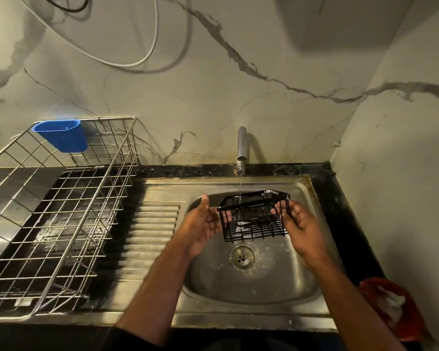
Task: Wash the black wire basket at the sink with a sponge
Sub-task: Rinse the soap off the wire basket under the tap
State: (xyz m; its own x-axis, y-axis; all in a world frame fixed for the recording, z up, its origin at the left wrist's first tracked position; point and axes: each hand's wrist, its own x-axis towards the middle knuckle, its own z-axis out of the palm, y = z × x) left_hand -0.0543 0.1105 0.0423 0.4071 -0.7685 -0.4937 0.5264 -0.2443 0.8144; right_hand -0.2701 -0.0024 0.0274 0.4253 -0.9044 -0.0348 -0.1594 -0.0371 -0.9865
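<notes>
over the sink bowl, under the tap, the black wire basket (pixel 254 215) hangs tilted in the air, its open top turned up and toward the back wall. a thin stream of water (pixel 240 184) falls from the tap (pixel 241 148) onto the basket's far rim. the right hand (pixel 299 221) holds the basket at its right side, fingers curled around the wires there. the left hand (pixel 203 224) is at the basket's left side, palm facing it and fingers only loosely bent; its fingertips sit just beside the left corner, and whether they touch the wire cannot be told. both forearms reach in from the bottom edge.

below the basket lies the round drain (pixel 242 257) in the steel sink (pixel 302 295), whose bowl is wet with scattered drops. left of the bowl runs the ribbed draining board (pixel 150 231). further left, a metal dish rack (pixel 61 224) stands on the dark counter (pixel 337 214), with a blue plastic cup (pixel 61 135) hooked on its back rail. at the lower right corner a red object (pixel 390 307) with something white on it sits by the sink's edge, too blurred to identify. behind everything rises a marble-patterned wall (pixel 238 84) with pale cables (pixel 127 54) looping across its upper left.
</notes>
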